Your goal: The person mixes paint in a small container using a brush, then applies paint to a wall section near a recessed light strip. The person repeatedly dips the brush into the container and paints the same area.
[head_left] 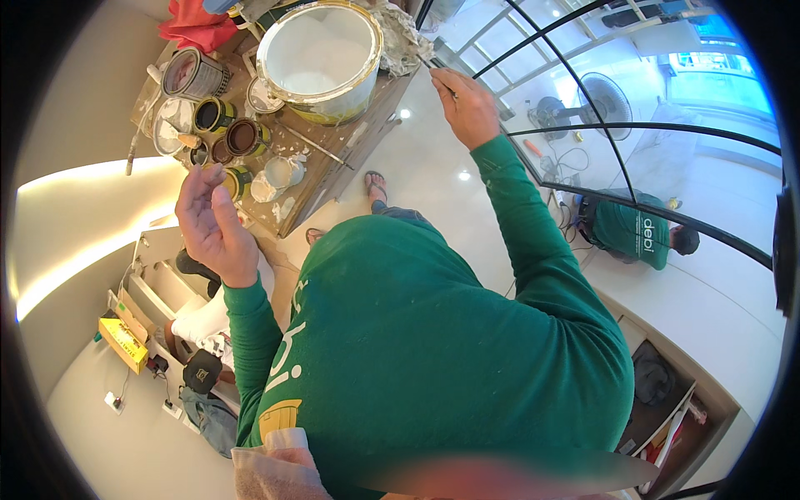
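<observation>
My right hand (469,108) is raised beside the far right corner of the wooden worktable (321,187). Its fingers are closed round a thin tool whose kind I cannot make out; the tip points toward crumpled, paint-smeared plastic (404,37). My left hand (218,227) is held up at the table's near left edge, fingers apart and slightly curled, with nothing seen in it. Just behind it stand small open paint cans, one with brown paint (243,137) and one with dark paint (213,114). A large open bucket (333,114), white inside, stands at the back.
A paint-smeared stick (315,143) lies across the table. On the right is a black-framed glass partition (546,125), with a fan (604,98) and a crouching person (637,233) beyond. Another person in a black cap (202,371) is low at left, near a yellow box (125,343).
</observation>
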The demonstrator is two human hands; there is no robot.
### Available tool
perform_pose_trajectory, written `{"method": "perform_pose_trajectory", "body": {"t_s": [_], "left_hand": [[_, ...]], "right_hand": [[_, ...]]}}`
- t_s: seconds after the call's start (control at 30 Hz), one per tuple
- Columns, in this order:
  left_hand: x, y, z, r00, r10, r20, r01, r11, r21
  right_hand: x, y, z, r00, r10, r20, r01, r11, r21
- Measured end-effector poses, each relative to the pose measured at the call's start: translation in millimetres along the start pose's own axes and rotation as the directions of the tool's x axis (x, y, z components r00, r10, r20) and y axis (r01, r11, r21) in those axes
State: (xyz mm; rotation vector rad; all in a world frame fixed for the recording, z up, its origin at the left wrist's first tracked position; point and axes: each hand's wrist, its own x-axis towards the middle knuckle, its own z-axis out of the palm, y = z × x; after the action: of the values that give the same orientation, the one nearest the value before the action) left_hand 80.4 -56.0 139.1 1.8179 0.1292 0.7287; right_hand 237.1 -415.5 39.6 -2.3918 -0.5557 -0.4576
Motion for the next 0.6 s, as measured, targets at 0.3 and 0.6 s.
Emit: {"method": "perform_pose_trajectory", "body": {"t_s": [0.3, 0.6], "left_hand": [[-17, -18, -49, 1.000, 0.007, 0.002, -0.007, 0.998, -0.059], [-44, -43, -98, 0.999, -0.042, 0.016, 0.044, 0.986, -0.161]], "right_hand": [[-3, -22, 10, 0.985, 0.162, -0.061, -0.163, 0.987, -0.015], [-23, 31, 55, 0.497, 0.863, 0.088, -0.516, 0.212, 0.830]]}}
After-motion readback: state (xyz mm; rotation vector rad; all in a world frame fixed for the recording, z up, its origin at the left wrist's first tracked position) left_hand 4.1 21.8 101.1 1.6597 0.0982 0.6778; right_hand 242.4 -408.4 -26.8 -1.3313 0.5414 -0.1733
